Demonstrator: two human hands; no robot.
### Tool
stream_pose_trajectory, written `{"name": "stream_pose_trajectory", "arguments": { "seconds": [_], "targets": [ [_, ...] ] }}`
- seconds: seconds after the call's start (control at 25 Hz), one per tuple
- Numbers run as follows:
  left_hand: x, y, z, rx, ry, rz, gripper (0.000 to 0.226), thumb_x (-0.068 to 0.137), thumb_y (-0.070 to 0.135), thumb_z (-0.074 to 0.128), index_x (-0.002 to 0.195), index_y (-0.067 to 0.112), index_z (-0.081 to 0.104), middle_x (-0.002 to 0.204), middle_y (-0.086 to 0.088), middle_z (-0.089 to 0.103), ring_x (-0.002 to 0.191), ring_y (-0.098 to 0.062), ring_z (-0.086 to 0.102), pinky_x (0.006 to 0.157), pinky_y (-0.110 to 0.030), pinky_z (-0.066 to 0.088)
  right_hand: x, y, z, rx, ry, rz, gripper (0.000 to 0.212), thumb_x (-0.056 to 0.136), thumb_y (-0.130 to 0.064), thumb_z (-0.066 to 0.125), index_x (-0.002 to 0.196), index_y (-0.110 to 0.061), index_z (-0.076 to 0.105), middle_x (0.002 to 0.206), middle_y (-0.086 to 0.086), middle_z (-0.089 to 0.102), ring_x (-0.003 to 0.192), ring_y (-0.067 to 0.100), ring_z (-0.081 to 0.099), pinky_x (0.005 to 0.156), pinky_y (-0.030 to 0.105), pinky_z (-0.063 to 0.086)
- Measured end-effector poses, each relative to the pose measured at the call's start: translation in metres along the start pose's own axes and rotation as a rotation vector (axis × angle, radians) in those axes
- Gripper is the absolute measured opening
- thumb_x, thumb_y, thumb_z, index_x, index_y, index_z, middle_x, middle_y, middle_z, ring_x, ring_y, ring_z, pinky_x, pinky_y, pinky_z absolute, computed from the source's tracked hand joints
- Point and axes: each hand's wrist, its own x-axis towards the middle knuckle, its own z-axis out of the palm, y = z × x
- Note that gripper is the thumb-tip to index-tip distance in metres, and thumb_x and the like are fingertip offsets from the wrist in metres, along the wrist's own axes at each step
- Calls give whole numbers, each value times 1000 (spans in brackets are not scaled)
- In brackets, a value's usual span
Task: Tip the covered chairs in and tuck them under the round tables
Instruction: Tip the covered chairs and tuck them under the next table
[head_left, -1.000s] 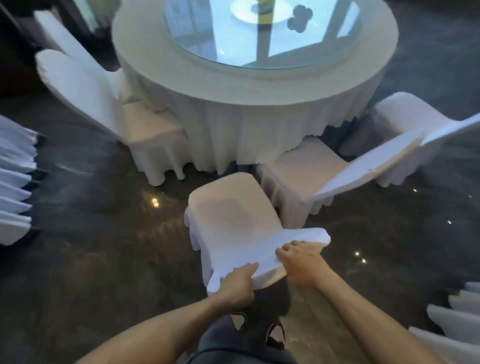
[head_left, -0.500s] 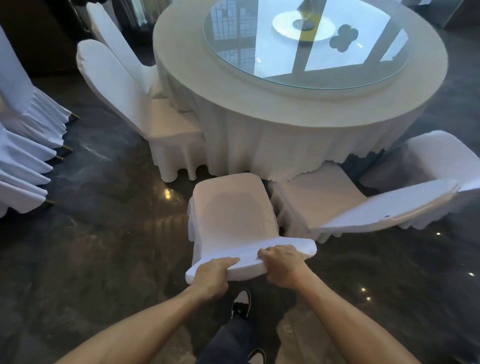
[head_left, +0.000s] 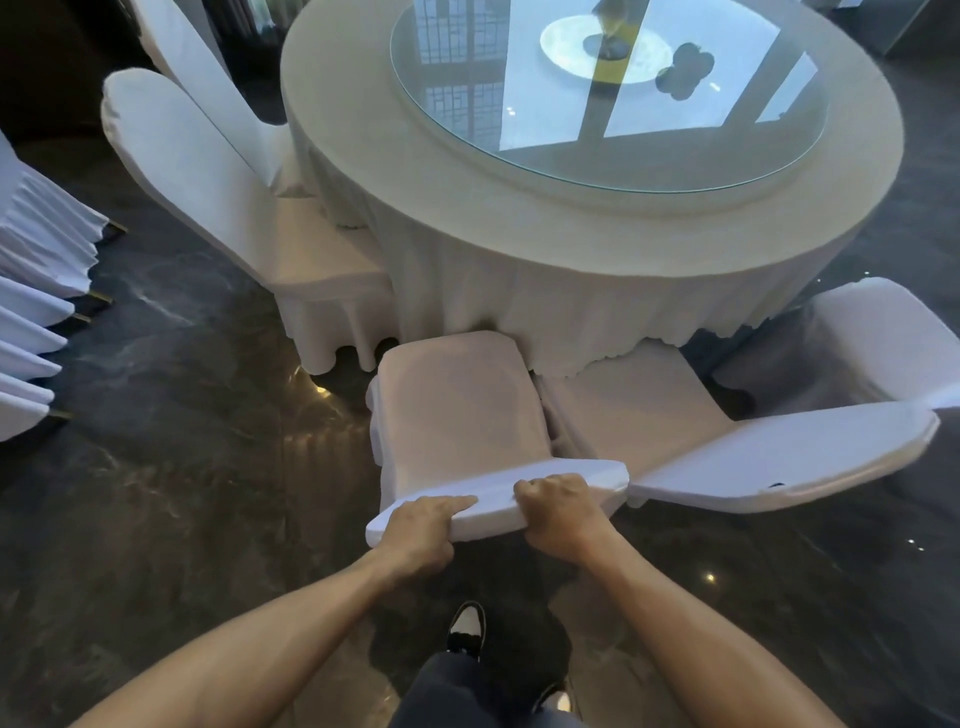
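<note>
A white-covered chair (head_left: 457, 410) stands in front of me, its seat's far edge touching the skirt of the round table (head_left: 519, 249). My left hand (head_left: 423, 530) grips the top of its backrest on the left, fingers laid over the edge. My right hand (head_left: 558, 512) curls round the same top edge on the right. The backrest leans toward the table. A second covered chair (head_left: 779, 457) sits close on the right, tipped in against the table, and a third covered chair (head_left: 208, 171) leans in at the left.
The table carries a glass turntable (head_left: 597, 104) with a plate on it. More covered chairs (head_left: 31, 291) are packed in a row at the far left. The floor (head_left: 171, 493) is dark and glossy. My shoe (head_left: 467, 629) is just behind the chair.
The chair has moved forward with both hands on its backrest; its seat front now meets the tablecloth. My view has stepped closer to the table.
</note>
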Motion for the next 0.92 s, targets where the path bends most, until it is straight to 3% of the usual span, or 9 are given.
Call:
{"name": "stream_pose_trajectory", "arguments": {
  "seconds": [0.36,0.52,0.72,0.84,0.92],
  "targets": [
    [32,33,-10,-8,15,43,73,81,14,66,143,45,45,137,7,60,122,-20,55,105,-36,42,6,37,-9,-69,79,35,16,80,-18,65,95,-12,67,85,8,73,74,25,69,71,34,52],
    [46,39,-14,45,21,58,71,83,16,68,143,47,45,137,10,60,122,-19,56,105,-35,41,9,39,-9,-115,44,96,26,47,-18,86,62,-15,65,50,6,61,40,21,58,42,29,42],
    [77,50,-28,41,25,96,67,80,25,68,138,51,47,126,13,66,113,-17,60,95,-33,45,27,68,-12,-121,66,132,18,58,-18,79,67,-13,65,56,6,65,47,26,62,47,30,40],
    [95,61,-33,21,43,119,65,81,25,68,138,49,48,128,11,66,115,-18,60,97,-33,44,36,89,-17,-135,51,132,18,72,-27,75,83,-15,68,72,4,71,61,24,68,56,31,48],
    [105,67,-40,41,48,124,66,81,25,67,138,50,48,127,11,66,114,-18,61,95,-33,45,42,100,-25,-128,78,120,18,78,-28,71,90,-15,67,81,5,73,69,24,69,61,31,45]
  ]
}}
